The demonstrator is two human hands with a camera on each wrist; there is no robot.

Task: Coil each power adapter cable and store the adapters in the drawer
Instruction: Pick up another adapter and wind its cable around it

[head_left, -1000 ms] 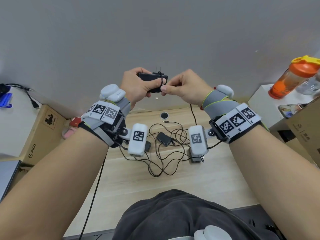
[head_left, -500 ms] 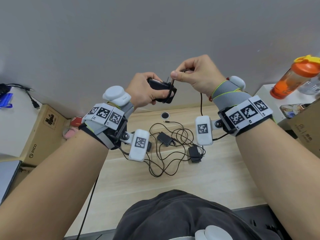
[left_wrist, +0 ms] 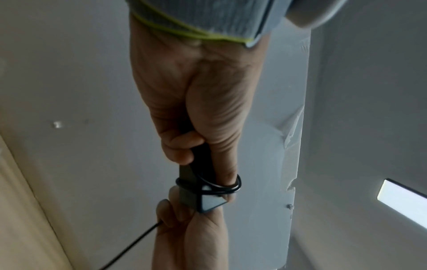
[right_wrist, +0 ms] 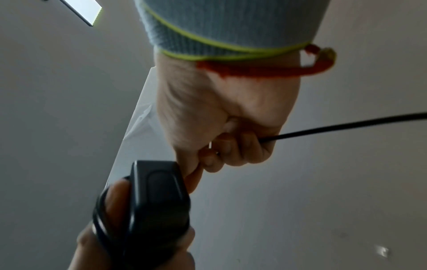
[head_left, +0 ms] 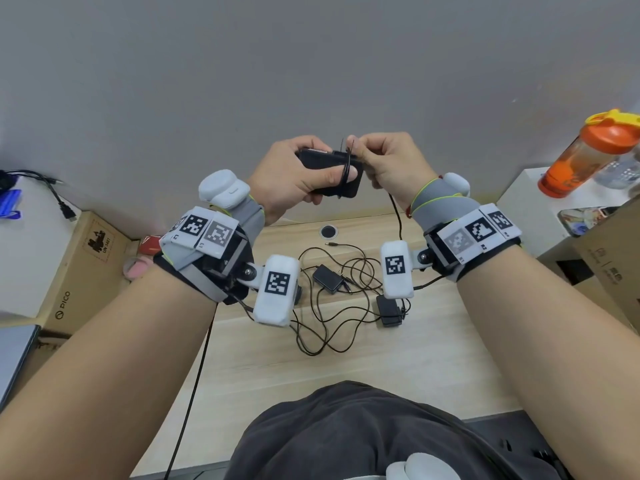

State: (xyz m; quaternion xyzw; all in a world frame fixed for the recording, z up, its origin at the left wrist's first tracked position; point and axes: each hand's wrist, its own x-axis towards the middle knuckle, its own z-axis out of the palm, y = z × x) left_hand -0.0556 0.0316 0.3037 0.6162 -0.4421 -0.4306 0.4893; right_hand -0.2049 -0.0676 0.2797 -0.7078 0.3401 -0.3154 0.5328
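My left hand (head_left: pixel 298 174) holds a black power adapter (head_left: pixel 329 171) up in front of the wall, thumb pressed on its side. Its thin black cable (head_left: pixel 346 168) loops round the adapter and my thumb. My right hand (head_left: pixel 384 161) pinches that cable just right of the adapter; the free length (head_left: pixel 398 216) hangs down toward the table. The left wrist view shows the adapter (left_wrist: pixel 191 184) in my left hand (left_wrist: pixel 198 127) with loops (left_wrist: pixel 221 186) over the thumb. In the right wrist view my right hand (right_wrist: pixel 226 142) grips the cable (right_wrist: pixel 335 126) beside the adapter (right_wrist: pixel 159 197). No drawer is visible.
On the wooden table (head_left: pixel 415 358) lie two more black adapters (head_left: pixel 327 279) (head_left: pixel 389 310) amid tangled cables (head_left: pixel 322 334). A cable grommet (head_left: pixel 329 231) sits near the wall. Cardboard boxes (head_left: pixel 79 271) stand at left, an orange-lidded bottle (head_left: pixel 585 157) at right.
My right hand has come back down beside the adapter after rising above it, laying another turn of cable round the adapter. The left hand keeps its hold, slightly shifted.
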